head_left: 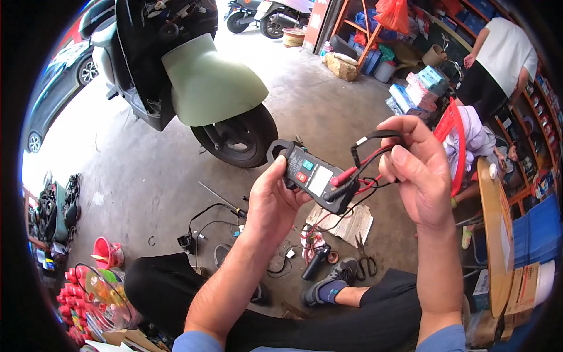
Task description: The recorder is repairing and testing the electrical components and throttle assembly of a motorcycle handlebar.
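My left hand [272,202] is closed around a dark clamp meter [318,179], its thumb by the jaw end. The meter has a pale screen and small blue and red labels, and it tilts down to the right. A red and a black probe plug sit at its lower end. My right hand [419,170], fingers curled, holds the looped test leads [378,136] up beside the meter. The red and black wires run between that hand and the meter, and some hang below it. Ahead stands a scooter with a pale green front fender [214,82] over its front wheel [246,138].
On the floor lie a cardboard sheet [346,223], scissors [366,261], a black cylindrical tool [316,263], a tape roll [333,257] and loose cables. A red bucket [108,252] is at left. A person in a white shirt [507,56] stands at right, behind a red chair [454,138].
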